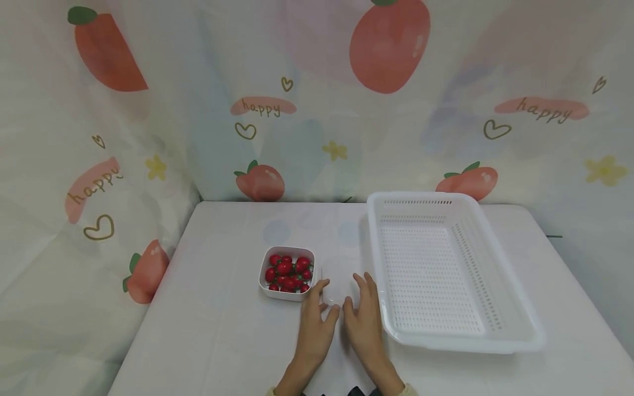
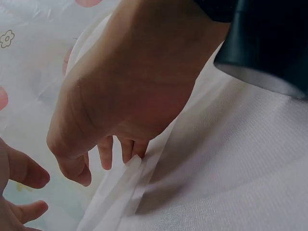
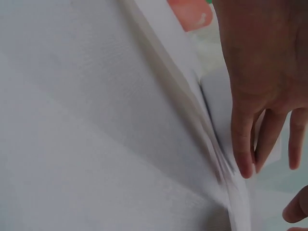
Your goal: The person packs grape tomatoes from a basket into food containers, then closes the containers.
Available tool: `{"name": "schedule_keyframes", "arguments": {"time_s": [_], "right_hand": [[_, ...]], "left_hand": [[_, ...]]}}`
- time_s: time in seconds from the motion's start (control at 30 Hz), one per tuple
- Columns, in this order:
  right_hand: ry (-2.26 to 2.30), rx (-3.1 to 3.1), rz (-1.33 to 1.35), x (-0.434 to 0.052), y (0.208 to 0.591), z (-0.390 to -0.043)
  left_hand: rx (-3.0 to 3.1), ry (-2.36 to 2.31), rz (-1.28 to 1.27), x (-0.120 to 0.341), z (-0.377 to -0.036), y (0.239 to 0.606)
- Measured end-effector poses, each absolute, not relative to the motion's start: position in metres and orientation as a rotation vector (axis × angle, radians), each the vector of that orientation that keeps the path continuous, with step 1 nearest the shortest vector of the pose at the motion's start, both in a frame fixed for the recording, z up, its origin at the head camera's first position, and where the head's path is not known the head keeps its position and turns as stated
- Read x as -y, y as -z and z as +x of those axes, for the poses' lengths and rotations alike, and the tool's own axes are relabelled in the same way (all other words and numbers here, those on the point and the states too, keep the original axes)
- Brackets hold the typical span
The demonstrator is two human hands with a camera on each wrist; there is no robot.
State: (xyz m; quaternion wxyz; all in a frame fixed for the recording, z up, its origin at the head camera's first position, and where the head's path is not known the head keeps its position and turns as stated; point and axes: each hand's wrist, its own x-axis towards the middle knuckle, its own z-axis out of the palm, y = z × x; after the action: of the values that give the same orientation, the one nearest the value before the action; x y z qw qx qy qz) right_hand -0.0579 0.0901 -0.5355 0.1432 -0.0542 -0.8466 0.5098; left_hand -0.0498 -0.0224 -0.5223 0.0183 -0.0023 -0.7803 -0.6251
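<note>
Both hands lie nearest, side by side on the desk (image 1: 223, 330). The left hand (image 1: 314, 324) and the right hand (image 1: 364, 319) meet over a thin white sheet (image 1: 337, 286) — fingers (image 2: 107, 153) bent down onto it, slightly spread; whether they pinch it I cannot tell. The sheet lies between a bowl (image 1: 263, 286) of red fruit (image 1: 289, 272) on the left and a white basket (image 1: 495, 330) on the right.

1. The left hand (image 2: 120, 96) fills the upper middle, fingers (image 2: 106, 154) curled downward.
2. Its fingertips touch the raised edge of a white sheet (image 2: 130, 187).
3. 2 fingers of the right hand (image 2: 21, 192) show at the lower left.
</note>
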Motion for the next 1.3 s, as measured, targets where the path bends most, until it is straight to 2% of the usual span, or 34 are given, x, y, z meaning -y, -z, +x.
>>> {"name": "schedule_keyframes", "arguments": {"time_s": [0.3, 0.77, 1.3], "right_hand": [[-1.79, 2.313, -0.22, -0.095, 0.534, -0.052], [-1.973, 2.115, -0.203, -0.091, 0.534, -0.047], [-2.005, 1.96, -0.165, -0.08, 0.527, -0.064]], "left_hand": [[2.317, 1.961, 0.072, 0.022, -0.047, 0.517], [2.214, 1.899, 0.075, 0.025, -0.042, 0.504], [2.191, 2.066, 0.068, 0.089, -0.06, 0.485]]}}
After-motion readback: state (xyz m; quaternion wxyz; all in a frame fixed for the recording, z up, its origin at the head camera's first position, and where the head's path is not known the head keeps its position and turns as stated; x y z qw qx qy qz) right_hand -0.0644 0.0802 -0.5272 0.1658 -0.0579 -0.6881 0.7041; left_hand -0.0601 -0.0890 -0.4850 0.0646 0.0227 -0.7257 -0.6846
